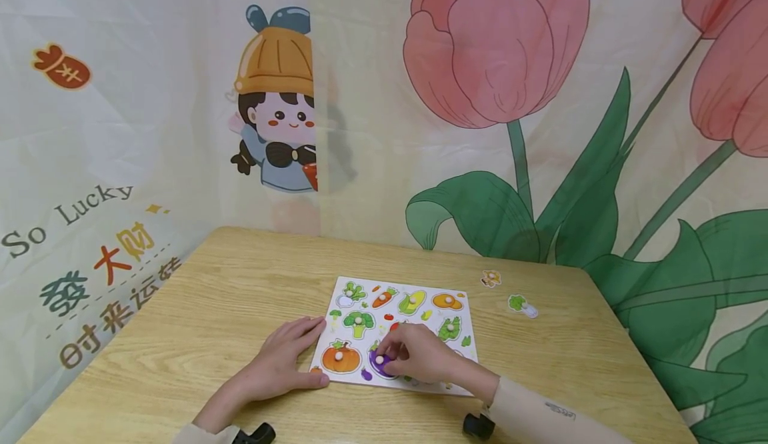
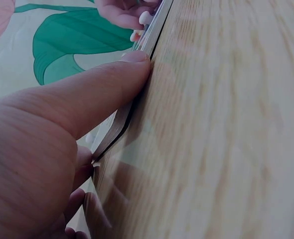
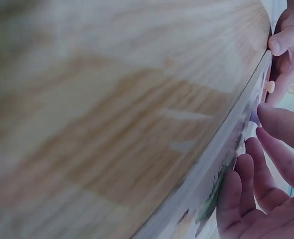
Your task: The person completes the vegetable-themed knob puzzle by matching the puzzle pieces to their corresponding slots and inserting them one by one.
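Observation:
A white puzzle board (image 1: 399, 381) with knobbed vegetable pieces lies on the table. My left hand (image 1: 282, 357) rests at the board's left edge; in the left wrist view its thumb (image 2: 102, 82) is straight along the board's side. My right hand (image 1: 423, 354) is over the lower middle of the board, its thumb and index finger at the edges of the purple eggplant piece (image 1: 378, 366). The eggplant's pale knob shows between them. Beside it sits the pumpkin piece (image 1: 341, 359). In the right wrist view my curled right fingers (image 3: 244, 174) hover close to the board.
Two loose pieces, a green leafy vegetable (image 1: 522, 305) and a small orange-brown one (image 1: 491, 279), lie right of and behind the board. The wooden table (image 1: 198, 311) stands against a printed cloth (image 1: 372, 131) with tulips and a cartoon figure.

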A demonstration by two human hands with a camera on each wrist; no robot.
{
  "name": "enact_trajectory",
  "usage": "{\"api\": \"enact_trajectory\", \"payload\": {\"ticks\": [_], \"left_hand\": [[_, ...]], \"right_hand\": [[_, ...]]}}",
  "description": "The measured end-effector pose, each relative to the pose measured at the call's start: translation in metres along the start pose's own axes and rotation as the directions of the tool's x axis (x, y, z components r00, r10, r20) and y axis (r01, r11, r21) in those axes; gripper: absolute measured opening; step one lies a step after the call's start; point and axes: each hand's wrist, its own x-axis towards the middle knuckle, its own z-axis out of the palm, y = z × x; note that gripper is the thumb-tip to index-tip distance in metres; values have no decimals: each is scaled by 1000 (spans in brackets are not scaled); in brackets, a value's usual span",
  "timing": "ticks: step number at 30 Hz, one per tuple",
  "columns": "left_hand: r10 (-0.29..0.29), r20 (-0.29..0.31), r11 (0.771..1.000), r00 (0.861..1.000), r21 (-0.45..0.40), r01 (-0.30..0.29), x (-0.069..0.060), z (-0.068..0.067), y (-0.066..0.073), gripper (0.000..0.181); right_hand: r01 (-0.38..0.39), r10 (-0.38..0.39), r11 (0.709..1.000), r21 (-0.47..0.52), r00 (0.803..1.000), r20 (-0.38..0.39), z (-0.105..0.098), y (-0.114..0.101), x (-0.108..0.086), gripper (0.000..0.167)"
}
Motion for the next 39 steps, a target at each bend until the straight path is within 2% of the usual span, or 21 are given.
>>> {"api": "enact_trajectory", "payload": {"ticks": [7,14,20,25,31,39], "left_hand": [[7,-12,1000,1000,6,-7,0,2,-1,106],[8,-11,1000,1000,4,-8,1,3,-2,106],[3,-7,1000,1000,8,-3,2,4,-4,107],[3,-11,1000,1000,9,-3,3,4,-5,107],[-3,-7,1000,1000,8,3,2,3,-4,107],[1,-15,1000,1000,-5,-1,2,3,-2,106]], "right_hand": [[9,-8,1000,26,1000,-15,-14,4,-12,17],[22,-19,999,35,996,-92,-38,16,-30,18],[-25,29,999,22,988,-153,-60,33,-48,19],[-75,77,997,19,975,-207,-78,59,-62,17],[-173,167,985,6,942,-289,-100,95,-75,19],[-228,191,972,-64,914,-357,-126,151,-90,20]]}}
